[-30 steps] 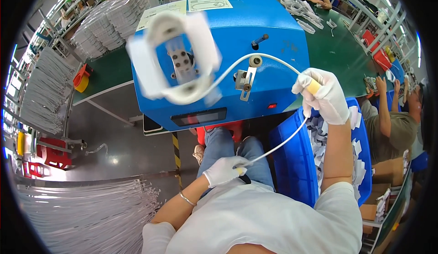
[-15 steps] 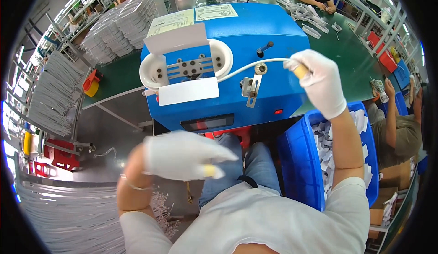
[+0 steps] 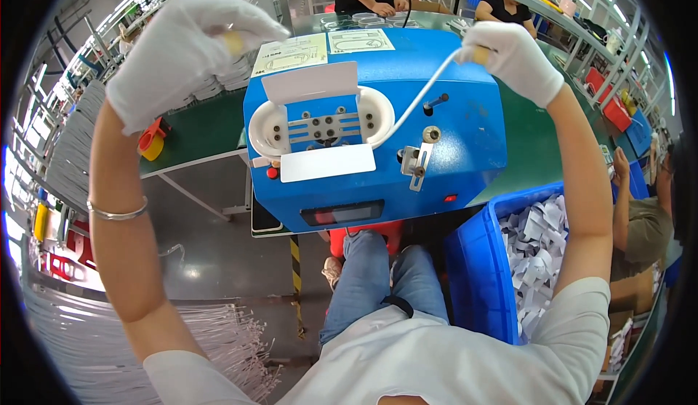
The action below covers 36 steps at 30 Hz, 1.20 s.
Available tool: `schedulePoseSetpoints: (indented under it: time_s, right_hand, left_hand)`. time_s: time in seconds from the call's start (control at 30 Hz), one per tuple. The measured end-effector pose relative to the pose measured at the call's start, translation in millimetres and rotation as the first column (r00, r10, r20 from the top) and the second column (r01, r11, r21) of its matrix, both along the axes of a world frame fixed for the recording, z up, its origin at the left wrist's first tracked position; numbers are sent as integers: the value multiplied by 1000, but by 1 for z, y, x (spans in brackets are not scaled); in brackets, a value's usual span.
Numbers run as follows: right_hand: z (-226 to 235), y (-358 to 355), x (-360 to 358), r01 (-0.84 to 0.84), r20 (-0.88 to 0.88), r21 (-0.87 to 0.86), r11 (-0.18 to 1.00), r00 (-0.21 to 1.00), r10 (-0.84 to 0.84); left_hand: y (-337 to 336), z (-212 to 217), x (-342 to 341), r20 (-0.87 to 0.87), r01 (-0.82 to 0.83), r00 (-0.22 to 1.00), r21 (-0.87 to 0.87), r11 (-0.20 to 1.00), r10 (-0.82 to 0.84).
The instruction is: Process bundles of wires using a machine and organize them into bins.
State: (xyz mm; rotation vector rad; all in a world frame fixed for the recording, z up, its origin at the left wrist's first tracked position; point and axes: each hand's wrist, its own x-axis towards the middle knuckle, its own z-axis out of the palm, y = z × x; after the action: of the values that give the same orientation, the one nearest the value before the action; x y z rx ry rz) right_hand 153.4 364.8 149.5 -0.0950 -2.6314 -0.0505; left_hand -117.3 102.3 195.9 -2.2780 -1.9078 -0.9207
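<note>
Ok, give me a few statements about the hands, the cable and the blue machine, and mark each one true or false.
1. Both hands wear white gloves. True: the left hand and the right hand are both gloved.
2. The right hand grips one end of a white cable. True.
3. The cable runs down into the blue bin. False: it runs to the white round fixture on the blue machine.
4. The blue bin holds white paper-like pieces. True.
5. The left hand rests on the machine's top. False: it is raised above and to the left of it.
6. The left wrist is bare. False: it wears a thin bracelet.
</note>
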Motion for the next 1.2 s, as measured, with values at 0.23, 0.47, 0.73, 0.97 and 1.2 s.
schedulePoseSetpoints:
  time_s: [0.23,0.47,0.73,0.97,1.2]
  right_hand:
    - [7,15,-82,-155,-144,269,950,969,199]
    - [6,-42,-120,-327,-372,116,938,861,346]
    - [-15,-124,-74,-135,-209,483,865,942,264]
    - [-29,-121,-82,-66,-139,434,899,980,139]
    - [-19,-117,-83,-17,-45,276,961,999,31]
  left_hand:
    - [66,-15,21,-88,343,938,87,935,-336]
    - [51,-16,5,-161,111,979,-114,987,-129]
    - [-14,-29,-3,-127,-161,982,-172,972,141]
    - [-25,-45,14,-259,-289,928,-53,956,266]
    - [-5,-90,29,-205,-151,941,456,877,269]
